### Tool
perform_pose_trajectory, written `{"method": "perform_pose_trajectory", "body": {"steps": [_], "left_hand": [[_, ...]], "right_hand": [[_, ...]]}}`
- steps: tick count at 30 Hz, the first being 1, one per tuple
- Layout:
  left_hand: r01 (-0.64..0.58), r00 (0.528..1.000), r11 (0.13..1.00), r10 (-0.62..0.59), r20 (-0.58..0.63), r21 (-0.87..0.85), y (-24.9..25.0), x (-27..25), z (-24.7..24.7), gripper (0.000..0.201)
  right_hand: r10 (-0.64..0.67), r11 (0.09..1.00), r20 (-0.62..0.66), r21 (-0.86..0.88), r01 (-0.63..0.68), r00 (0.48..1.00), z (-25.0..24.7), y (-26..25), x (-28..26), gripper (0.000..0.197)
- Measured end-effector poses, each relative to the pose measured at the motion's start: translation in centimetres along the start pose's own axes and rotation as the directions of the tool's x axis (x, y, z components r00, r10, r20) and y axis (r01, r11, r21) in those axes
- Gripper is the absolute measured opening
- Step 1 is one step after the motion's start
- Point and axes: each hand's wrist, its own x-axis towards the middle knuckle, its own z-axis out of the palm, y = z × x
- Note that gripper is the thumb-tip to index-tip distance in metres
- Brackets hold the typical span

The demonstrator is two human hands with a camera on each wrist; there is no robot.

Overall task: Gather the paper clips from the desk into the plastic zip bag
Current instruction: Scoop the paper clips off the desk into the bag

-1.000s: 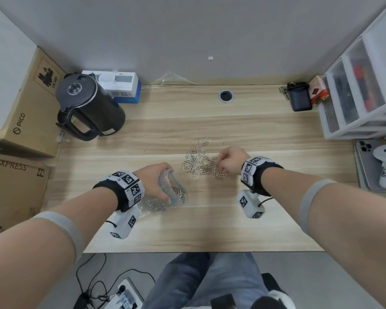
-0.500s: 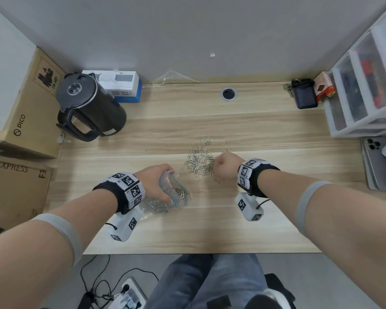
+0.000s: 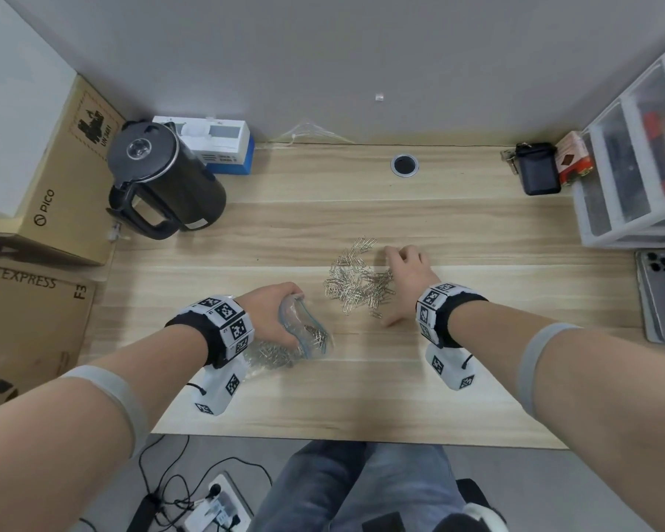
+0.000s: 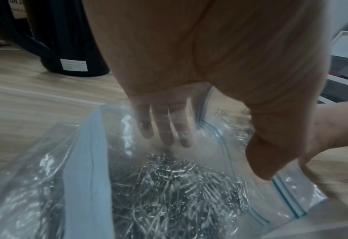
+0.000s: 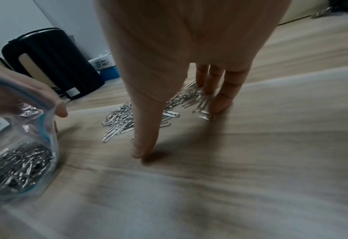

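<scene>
A heap of silver paper clips (image 3: 356, 280) lies mid-desk, also visible in the right wrist view (image 5: 120, 119). My left hand (image 3: 273, 305) grips the clear zip bag (image 3: 304, 334) by its blue-striped mouth and holds it open just left of the heap. The bag (image 4: 169, 186) holds a large mass of clips, with my left fingers (image 4: 165, 126) inside the rim and the thumb outside. My right hand (image 3: 406, 276) is spread open on the heap's right side. Its fingertips (image 5: 218, 105) touch the far clips and the thumb rests on the desk.
A black kettle (image 3: 162, 178) stands at the back left by a white and blue box (image 3: 223, 147). Cardboard boxes (image 3: 54, 193) line the left edge. White drawers (image 3: 638, 167), a black pouch (image 3: 538, 170) and a phone (image 3: 661, 293) sit right. The desk's front edge (image 3: 361, 441) is close.
My right hand was a curled fist over the clips. It has spread open and reached along the heap's right side. The left hand and bag have barely moved.
</scene>
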Motion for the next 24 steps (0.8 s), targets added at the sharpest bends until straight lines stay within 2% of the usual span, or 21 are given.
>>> {"method": "perform_pose_trajectory", "body": {"steps": [5, 10, 14, 17, 19, 24], "left_hand": [[-0.005, 1.000, 1.000, 0.005, -0.005, -0.015, -0.4, 0.2, 0.1, 0.078], [-0.019, 0.998, 0.999, 0.017, -0.058, -0.039, -0.4, 0.1, 0.6, 0.085], [-0.061, 0.994, 0.998, 0.059, -0.092, -0.021, 0.1, 0.2, 0.5, 0.089], [-0.054, 0.995, 0.998, 0.052, -0.085, -0.025, 0.4, 0.4, 0.4, 0.088], [-0.047, 0.995, 0.998, 0.044, -0.084, -0.032, 0.4, 0.4, 0.5, 0.088], [-0.052, 0.993, 0.996, 0.043, -0.111, -0.079, 0.0, 0.3, 0.8, 0.088]], "right_hand": [[-0.067, 0.981, -0.050, 0.181, 0.075, 0.996, 1.3, -1.3, 1.3, 0.108], [-0.134, 0.973, -0.039, 0.185, 0.139, 0.990, 1.1, -1.9, 2.0, 0.103], [-0.169, 0.982, -0.005, 0.081, 0.169, 0.986, 0.3, -2.9, 2.3, 0.119], [-0.207, 0.974, 0.076, -0.075, 0.212, 0.975, -0.3, -3.9, 2.5, 0.130], [-0.211, 0.962, 0.123, -0.147, 0.228, 0.970, -0.6, -4.5, 2.6, 0.128], [-0.280, 0.901, 0.196, -0.285, 0.327, 0.940, -0.7, -5.5, 2.5, 0.111]]}}
